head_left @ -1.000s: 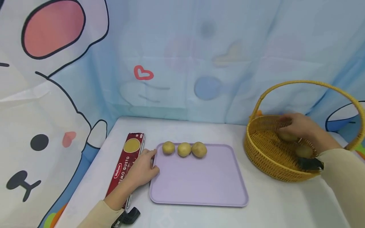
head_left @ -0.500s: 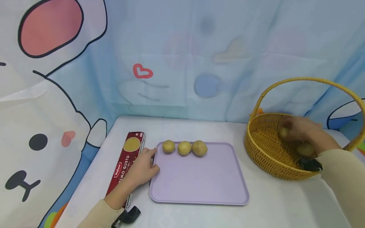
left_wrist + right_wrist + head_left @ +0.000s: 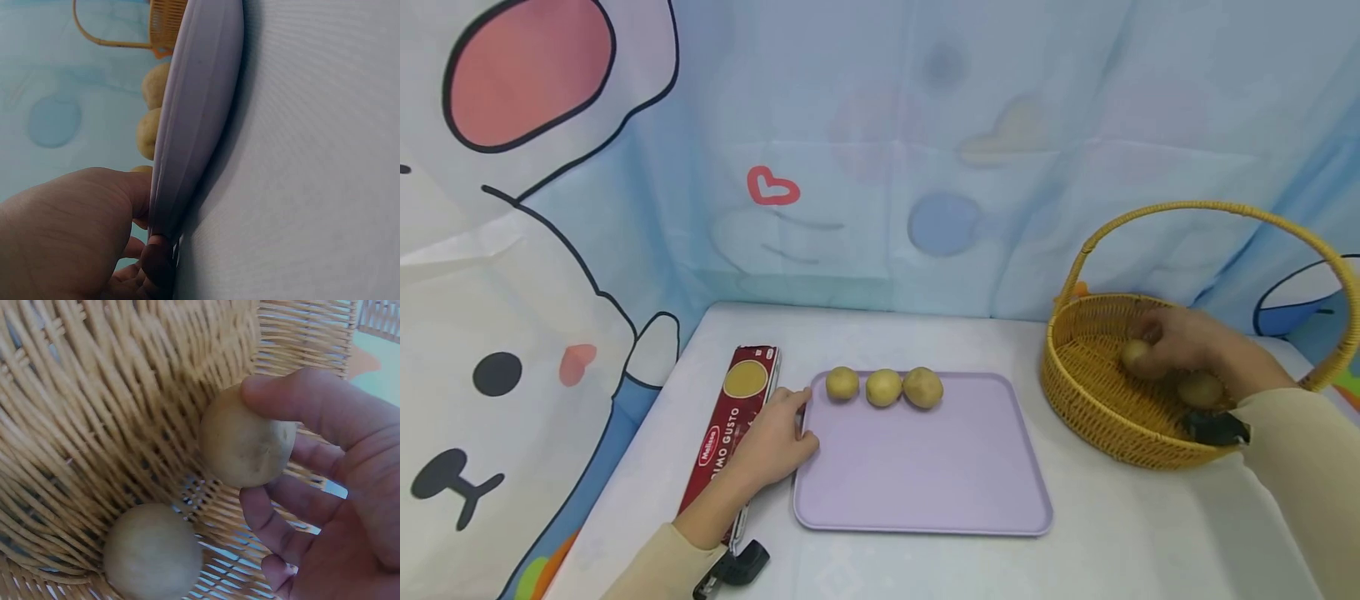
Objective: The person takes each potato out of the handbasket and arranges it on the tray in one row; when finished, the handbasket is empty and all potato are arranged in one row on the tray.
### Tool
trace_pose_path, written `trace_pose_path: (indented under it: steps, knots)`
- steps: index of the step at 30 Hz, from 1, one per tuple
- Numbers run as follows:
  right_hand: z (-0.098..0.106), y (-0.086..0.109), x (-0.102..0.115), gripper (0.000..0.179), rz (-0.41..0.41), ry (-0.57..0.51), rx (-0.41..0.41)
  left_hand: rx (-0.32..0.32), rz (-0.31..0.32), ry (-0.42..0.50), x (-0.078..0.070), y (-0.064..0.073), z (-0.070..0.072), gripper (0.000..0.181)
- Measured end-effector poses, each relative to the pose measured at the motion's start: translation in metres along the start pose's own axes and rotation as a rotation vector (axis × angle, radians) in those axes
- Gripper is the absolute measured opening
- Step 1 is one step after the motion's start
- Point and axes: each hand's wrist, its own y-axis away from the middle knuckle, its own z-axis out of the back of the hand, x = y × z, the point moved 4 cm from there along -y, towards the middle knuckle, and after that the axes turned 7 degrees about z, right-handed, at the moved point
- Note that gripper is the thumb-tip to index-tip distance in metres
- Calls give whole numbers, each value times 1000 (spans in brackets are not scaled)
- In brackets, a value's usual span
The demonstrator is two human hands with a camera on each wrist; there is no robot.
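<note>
Inside the yellow wicker basket, my right hand holds a potato between thumb and curled fingers. Another potato lies in the basket below it. My left hand grips the left rim of the lilac tray, thumb over the edge; in the left wrist view a fingertip shows against the rim's outer side. Along the tray's back edge sit a left potato, a middle potato and a right potato.
A red pasta pack lies left of the tray, partly under my left forearm. The basket's tall handle arches above my right hand. A printed blue curtain hangs behind the white table.
In the basket, my right hand has taken hold of the potato and shifted slightly left with it. The left hand and the tray stay in place.
</note>
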Motion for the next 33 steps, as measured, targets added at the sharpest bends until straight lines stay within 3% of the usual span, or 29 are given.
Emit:
trace_pose_path:
  steps: [13,22,33]
  knots:
    - [14,4,38,57,48,-17,-44,1,-6,-3,-1,1,-1,61]
    - [21,9,68,61,101,-6,-80,4,-1,2,-1,0,-2,62]
    - [22,12,120,63,205,-53,-152,-4,-3,-3,0,1,0,62]
